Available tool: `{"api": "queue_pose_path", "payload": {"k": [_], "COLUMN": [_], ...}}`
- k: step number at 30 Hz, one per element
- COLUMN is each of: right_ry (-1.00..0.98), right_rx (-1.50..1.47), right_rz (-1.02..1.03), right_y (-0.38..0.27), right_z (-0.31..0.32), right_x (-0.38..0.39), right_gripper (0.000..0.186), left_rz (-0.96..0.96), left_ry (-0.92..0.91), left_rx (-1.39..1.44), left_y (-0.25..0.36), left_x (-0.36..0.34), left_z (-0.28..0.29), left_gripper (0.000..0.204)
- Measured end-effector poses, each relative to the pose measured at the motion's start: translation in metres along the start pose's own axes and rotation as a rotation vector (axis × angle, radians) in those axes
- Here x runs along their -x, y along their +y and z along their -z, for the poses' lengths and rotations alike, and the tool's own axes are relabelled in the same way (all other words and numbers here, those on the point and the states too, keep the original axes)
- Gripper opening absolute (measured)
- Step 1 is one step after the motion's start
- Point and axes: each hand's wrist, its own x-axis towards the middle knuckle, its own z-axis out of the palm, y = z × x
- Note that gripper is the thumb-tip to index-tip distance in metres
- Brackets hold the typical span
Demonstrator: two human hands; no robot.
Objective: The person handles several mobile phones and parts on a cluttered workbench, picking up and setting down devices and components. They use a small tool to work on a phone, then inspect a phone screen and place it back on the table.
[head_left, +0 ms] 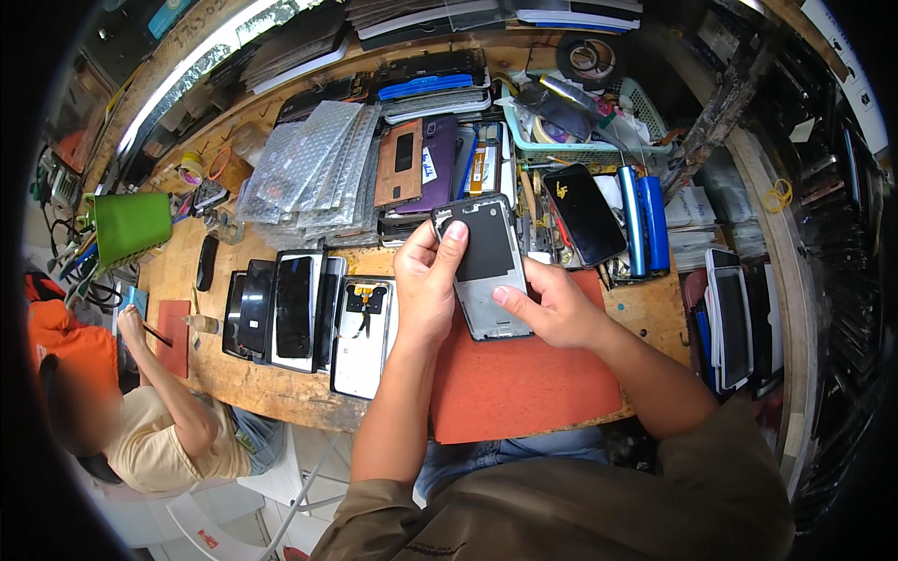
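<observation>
Between both hands I hold a grey phone frame [488, 297] with a black rectangular panel, tilted above a red mat [524, 383]. My left hand [430, 280] grips its left edge, thumb pressed on the upper face. My right hand [557, 304] closes on the lower right edge, thumb lying on the grey part. The fingers behind the frame are hidden. Left of my forearm lies a white-edged phone housing [363, 351] with a dark flex cable, beside a row of phone screens [294, 307].
Bubble-wrap pouches [313, 164] and phone parts pile up behind. A teal basket [538, 150] of tools and tape stands at the back right, near a black phone [585, 215] and blue cylinders [653, 224]. At far left a person [178, 421] sits at the bench, near a green bin [133, 227].
</observation>
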Motion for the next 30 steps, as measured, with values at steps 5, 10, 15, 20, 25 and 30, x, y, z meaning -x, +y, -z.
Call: {"api": "queue_pose_path", "payload": {"k": [5, 10, 15, 20, 25, 30], "right_ry": [0.027, 0.040, 0.016, -0.018, -0.046, -0.014], "right_rx": [0.204, 0.413, 0.122, 0.088, 0.312, 0.383], "right_rz": [0.069, 0.222, 0.121, 0.096, 0.324, 0.393], "right_y": [-0.002, -0.007, -0.005, -0.002, -0.007, -0.013], "right_z": [0.000, -0.004, -0.025, -0.029, -0.020, -0.019], "right_x": [0.000, 0.001, 0.004, 0.006, 0.005, 0.004], "right_gripper": [0.024, 0.033, 0.060, 0.073, 0.074, 0.077], "left_rz": [-0.037, 0.109, 0.105, 0.076, 0.034, 0.003], "left_ry": [-0.027, 0.084, 0.044, -0.128, -0.415, -0.531], "left_rx": [0.000, 0.271, 0.713, 0.818, 0.862, 0.857], "left_y": [-0.006, -0.016, -0.018, -0.018, -0.013, -0.010], "left_x": [0.000, 0.005, 0.000, -0.001, -0.004, -0.007], "left_z": [0.003, -0.006, -0.004, -0.001, 0.004, 0.005], "left_gripper": [0.031, 0.044, 0.032, 0.024, 0.026, 0.028]}}
